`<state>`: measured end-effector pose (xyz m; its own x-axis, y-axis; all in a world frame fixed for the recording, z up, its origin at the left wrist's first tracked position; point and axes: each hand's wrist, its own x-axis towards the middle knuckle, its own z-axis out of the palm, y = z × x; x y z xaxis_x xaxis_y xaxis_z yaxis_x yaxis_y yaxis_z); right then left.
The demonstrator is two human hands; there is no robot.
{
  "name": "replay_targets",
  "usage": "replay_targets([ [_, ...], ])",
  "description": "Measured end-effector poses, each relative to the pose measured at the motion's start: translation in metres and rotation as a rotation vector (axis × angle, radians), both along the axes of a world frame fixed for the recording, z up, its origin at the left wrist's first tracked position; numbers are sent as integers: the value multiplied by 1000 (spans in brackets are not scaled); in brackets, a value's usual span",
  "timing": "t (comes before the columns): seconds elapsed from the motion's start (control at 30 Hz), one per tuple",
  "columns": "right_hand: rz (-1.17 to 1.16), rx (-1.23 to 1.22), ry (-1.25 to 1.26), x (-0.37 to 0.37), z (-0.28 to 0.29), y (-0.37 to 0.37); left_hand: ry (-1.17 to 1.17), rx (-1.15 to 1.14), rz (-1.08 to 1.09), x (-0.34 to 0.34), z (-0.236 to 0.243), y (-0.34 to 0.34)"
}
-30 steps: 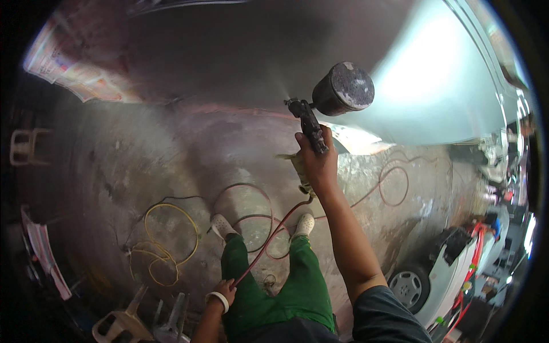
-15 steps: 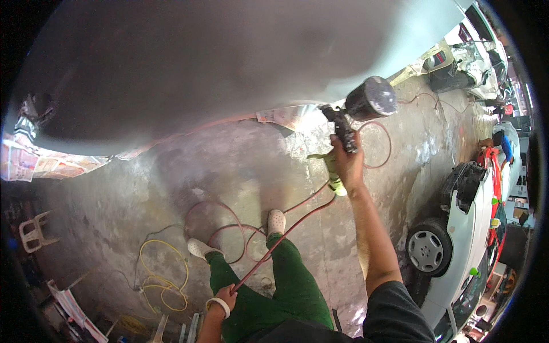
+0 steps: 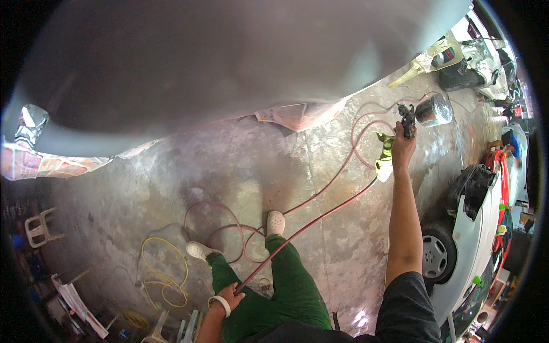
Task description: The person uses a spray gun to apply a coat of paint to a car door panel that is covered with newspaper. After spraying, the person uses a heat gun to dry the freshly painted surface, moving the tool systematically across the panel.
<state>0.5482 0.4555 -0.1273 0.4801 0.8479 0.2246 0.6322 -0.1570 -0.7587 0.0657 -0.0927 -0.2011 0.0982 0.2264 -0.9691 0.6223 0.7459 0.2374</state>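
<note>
My right hand [image 3: 404, 146] is closed round the grip of a dark spray gun [image 3: 407, 121], held out at arm's length to the right. A round, paint-spattered cup [image 3: 434, 110] sits at the gun's side. Below that hand hangs a yellow-green cloth [image 3: 384, 157] by the gun's handle. From there a red hose [image 3: 320, 218] runs down to my left hand [image 3: 231, 296], which grips it in front of my thigh. A large grey car panel [image 3: 229, 63] fills the top of the view, apart from the gun.
Masking newspaper [image 3: 57, 163] lines the panel's lower edge. Loops of red hose [image 3: 214, 204] lie on the concrete around my feet, and a yellow cable [image 3: 166, 280] is coiled at left. A white car [image 3: 457, 263] stands at right, a plastic chair [image 3: 43, 227] at far left.
My right hand has swung the spray gun to the right, away from the panel. The hose is drawn out further to the right. My left hand stays nearly in place.
</note>
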Motion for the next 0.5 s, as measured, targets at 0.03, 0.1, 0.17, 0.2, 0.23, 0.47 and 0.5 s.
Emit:
replay_targets([
  [0.03, 10, 15, 18, -5, -2, -2, 8, -35, 18, -2, -1, -3],
  [0.1, 34, 8, 7, -22, -7, -11, 23, -104, 53, -8, -6, -9],
  [0.17, 50, -33, -30, -37, -14, -21, 47, -60, 77, -19, -12, -23],
  [0.2, 48, -87, 2, -50, -15, -26, 59, -38, 90, -25, -16, -32],
  [0.23, 73, -73, 11, -71, -14, -34, 79, -14, 71, -29, -13, -34],
  [0.47, 172, -149, 127, -225, -4, -94, 173, -82, 77, -87, 18, -37],
  [0.5, 206, -161, 112, -249, -2, -104, 188, -106, 72, -99, 20, -41],
])
